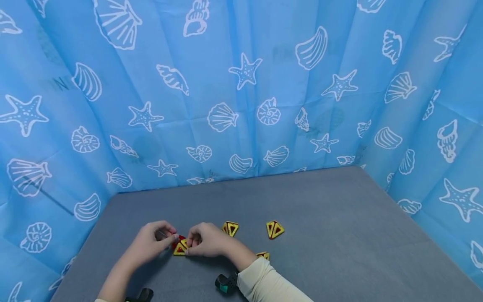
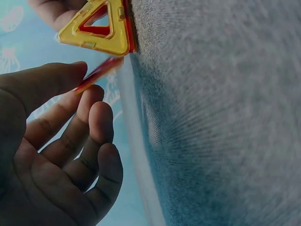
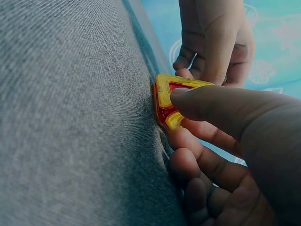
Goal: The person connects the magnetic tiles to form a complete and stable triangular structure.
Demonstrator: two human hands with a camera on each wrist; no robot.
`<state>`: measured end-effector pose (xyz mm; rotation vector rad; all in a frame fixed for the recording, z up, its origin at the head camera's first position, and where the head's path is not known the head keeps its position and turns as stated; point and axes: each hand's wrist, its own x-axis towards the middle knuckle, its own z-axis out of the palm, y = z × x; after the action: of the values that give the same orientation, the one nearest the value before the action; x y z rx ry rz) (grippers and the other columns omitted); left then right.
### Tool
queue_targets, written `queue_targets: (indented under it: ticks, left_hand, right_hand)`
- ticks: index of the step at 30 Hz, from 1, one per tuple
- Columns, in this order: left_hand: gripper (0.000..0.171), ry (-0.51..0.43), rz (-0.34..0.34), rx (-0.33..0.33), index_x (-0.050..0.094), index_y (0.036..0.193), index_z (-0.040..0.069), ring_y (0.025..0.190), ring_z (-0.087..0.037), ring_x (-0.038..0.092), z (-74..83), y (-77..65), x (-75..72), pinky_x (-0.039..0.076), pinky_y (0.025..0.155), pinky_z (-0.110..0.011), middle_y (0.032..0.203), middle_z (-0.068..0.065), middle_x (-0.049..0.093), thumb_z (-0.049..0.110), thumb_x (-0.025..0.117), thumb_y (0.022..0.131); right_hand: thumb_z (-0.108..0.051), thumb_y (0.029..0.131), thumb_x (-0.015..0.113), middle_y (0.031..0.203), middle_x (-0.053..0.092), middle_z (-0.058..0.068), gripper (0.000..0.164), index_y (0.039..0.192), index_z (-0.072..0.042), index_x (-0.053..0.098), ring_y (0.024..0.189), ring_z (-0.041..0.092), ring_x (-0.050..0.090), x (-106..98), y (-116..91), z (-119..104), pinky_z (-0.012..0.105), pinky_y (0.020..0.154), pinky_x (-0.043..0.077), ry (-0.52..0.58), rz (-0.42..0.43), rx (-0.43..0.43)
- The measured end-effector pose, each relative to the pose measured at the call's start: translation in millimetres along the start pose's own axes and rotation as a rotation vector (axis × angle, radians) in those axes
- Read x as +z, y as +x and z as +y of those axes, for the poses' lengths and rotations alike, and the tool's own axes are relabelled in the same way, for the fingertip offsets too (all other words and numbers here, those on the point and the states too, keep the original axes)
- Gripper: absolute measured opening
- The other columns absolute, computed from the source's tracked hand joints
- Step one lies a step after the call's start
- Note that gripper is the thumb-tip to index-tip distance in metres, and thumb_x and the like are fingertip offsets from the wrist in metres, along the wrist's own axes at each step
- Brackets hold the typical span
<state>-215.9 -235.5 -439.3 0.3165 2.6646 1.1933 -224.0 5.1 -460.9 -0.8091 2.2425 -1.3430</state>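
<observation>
In the head view my left hand (image 1: 149, 242) and right hand (image 1: 212, 240) meet over a small group of triangular magnetic tiles at the left of the table. Between thumb and index finger, my left hand pinches a thin red tile (image 2: 97, 76), seen nearly edge-on in the left wrist view. A yellow triangular tile (image 2: 75, 36) with a red one behind it stands just past its far end. My right hand (image 3: 216, 150) pinches these yellow and red tiles (image 3: 163, 92), thumb on the yellow face and fingers behind. They stand upright close to the table in both wrist views.
Yellow and red triangle tiles (image 1: 230, 228) lie beyond my right hand, with another pair (image 1: 275, 230) farther right. More yellow tiles (image 1: 263, 255) are partly hidden by the right forearm. A blue seashell-print curtain (image 1: 241, 126) closes off the back and sides of the grey table (image 1: 320, 209).
</observation>
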Motion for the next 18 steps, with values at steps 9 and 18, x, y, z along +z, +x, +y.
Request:
queue_targets:
  ticks: [9,18]
  left_hand:
    - [0.017,0.008,0.017,0.048,0.074,0.104,0.007,0.075,-0.021,0.069,2.4,1.1,3.9,0.055,0.058,-0.034,0.091,-0.005,0.074,0.023,0.075,0.100]
    - [0.017,0.022,0.038,0.068,0.074,0.104,0.010,0.076,-0.019,0.068,5.4,0.1,3.6,0.054,0.063,-0.032,0.089,-0.002,0.073,0.027,0.074,0.101]
  right_hand:
    - [-0.015,0.095,0.080,0.077,0.063,-0.008,0.010,0.093,-0.012,0.070,0.066,0.004,0.056,0.1,1.0,0.6,0.020,0.063,0.046,-0.020,0.002,0.001]
    - [-0.015,0.095,0.079,0.077,0.063,-0.008,0.011,0.092,-0.013,0.070,0.067,0.003,0.056,-0.1,1.0,0.7,0.020,0.064,0.046,-0.029,0.003,0.000]
